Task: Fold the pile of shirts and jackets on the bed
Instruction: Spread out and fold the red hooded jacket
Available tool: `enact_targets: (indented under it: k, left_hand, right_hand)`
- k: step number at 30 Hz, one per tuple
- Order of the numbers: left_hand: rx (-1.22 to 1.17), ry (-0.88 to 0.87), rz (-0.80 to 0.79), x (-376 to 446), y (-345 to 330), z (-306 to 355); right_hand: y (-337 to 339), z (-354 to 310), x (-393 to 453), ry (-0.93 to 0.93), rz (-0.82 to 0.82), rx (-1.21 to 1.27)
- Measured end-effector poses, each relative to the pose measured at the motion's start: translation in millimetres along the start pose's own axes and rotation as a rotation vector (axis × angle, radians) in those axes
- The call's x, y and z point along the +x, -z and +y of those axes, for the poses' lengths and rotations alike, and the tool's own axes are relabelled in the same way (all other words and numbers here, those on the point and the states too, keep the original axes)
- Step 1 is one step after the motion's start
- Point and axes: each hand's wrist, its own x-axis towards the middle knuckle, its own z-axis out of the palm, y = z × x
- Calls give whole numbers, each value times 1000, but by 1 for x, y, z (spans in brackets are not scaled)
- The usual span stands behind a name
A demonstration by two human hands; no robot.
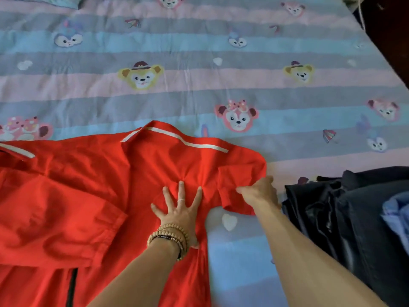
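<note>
A red shirt (93, 187) with white stripes on its shoulders lies spread over the near left part of the bed. My left hand (179, 209) presses flat on its middle with fingers spread; beaded bracelets circle that wrist. My right hand (259, 191) pinches the edge of the shirt's short right sleeve (239, 182), which is pulled out to the right. A pile of dark garments (345, 216) with a light blue piece (396, 216) sits at the right edge.
The bed (199, 63) wears a striped pastel sheet printed with cartoon animal faces, and it stretches far ahead of the shirt. A dark piece of furniture (389, 29) stands past the bed's upper right corner.
</note>
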Motion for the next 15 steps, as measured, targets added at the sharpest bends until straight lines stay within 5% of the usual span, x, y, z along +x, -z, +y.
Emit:
enact_targets:
  k: [5,8,12,15]
  left_hand:
    - [11,32,-74,2,12,1]
    - [-162,-12,-93,-6,45,-8]
    - [-1042,-23,127,-44,90,-24]
    - [-1584,52,85,-90,99,-46]
  right_hand:
    - [45,11,14,193,160,60]
    - [76,7,-5,368,105,189]
    - [83,-20,-66,626,-87,93]
    - [55,-54,-121,736,-239,-30]
